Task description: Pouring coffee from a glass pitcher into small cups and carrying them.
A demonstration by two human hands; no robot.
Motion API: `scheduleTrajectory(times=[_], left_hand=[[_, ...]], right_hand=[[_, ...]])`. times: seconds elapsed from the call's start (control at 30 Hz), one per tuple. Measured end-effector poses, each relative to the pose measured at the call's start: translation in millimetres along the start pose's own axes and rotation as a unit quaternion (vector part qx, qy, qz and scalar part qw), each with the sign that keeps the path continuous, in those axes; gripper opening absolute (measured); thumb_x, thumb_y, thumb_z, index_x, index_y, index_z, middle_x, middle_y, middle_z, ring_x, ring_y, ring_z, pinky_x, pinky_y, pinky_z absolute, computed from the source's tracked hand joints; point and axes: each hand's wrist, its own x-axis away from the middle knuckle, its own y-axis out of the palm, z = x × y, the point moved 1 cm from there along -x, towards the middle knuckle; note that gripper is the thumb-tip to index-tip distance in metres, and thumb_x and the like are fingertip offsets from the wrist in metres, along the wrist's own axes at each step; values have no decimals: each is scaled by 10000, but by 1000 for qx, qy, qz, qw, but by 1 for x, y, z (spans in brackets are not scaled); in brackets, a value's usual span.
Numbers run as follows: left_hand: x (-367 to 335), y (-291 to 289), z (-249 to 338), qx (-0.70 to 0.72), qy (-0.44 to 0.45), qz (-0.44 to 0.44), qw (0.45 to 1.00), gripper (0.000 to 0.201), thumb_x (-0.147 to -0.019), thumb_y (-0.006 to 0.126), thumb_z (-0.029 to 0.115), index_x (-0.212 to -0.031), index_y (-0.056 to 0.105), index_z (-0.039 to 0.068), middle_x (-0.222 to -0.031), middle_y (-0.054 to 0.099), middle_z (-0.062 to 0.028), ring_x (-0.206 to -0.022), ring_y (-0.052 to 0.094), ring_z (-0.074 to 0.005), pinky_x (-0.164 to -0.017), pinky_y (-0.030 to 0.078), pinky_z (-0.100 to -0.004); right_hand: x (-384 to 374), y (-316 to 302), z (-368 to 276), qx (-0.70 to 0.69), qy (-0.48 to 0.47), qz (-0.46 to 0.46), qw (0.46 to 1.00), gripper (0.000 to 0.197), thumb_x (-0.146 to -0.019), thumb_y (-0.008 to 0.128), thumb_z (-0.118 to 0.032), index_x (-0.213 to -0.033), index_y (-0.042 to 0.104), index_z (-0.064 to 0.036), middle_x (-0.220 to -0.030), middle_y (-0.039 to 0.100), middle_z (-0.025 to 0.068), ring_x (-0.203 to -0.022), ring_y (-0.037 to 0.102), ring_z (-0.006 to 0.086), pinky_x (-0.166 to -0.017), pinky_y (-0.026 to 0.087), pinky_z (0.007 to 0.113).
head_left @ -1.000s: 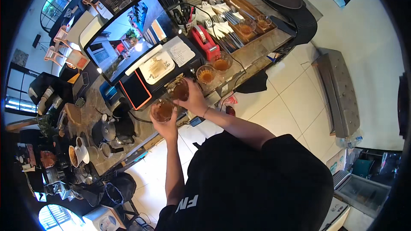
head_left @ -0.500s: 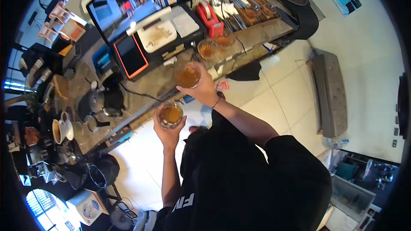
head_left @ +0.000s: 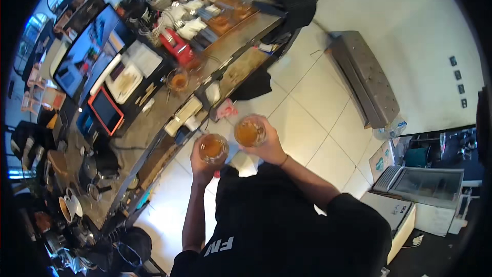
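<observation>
My left hand (head_left: 201, 168) is wrapped round a clear glass of amber-brown drink (head_left: 213, 147). A second glass of the same drink (head_left: 249, 131) sits in the grip of my right hand (head_left: 272, 149). Both glasses are held side by side in front of my body, above the floor and off the counter's edge, with a small gap between them. On the counter (head_left: 146, 125) another glass with an amber drink (head_left: 178, 81) stands near the red tape dispenser (head_left: 175, 46).
A monitor (head_left: 92, 54) and an orange-edged tablet (head_left: 106, 111) stand on the counter. Beyond them lies a wooden tray with cutlery and napkins (head_left: 225, 25). A brown tufted bench (head_left: 363, 78) runs along the wall, and a glass-topped chest cabinet (head_left: 428, 187) stands at right.
My view has turned to the right, so the counter has shifted left. My right hand has moved its glass away from the counter and closer to the left hand's glass.
</observation>
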Motion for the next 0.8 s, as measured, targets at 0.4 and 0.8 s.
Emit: scheduleTrajectory(times=[0.4,0.8], left_hand=[[-40,247,17,-21,93,-123,988,813,-609,874,-15,-1311,468,44,-1248,550,-89,-1174,544,-229,-1035,449,-370],[-126,510,49,-35,75,-347,934,778,-645,886,2,-1301,468,18,-1225,582,-94,-1145,575,-190,-1012,469,-335]], right_hand=[[97,-243,23,99,13,75,992,838,-639,892,-161,-1357,479,-36,-1331,553,140,-1245,545,269,-1074,419,386],[114,-449,58,82,94,253,959,825,-675,900,-162,-1353,452,-17,-1233,624,132,-1158,613,226,-1016,484,355]])
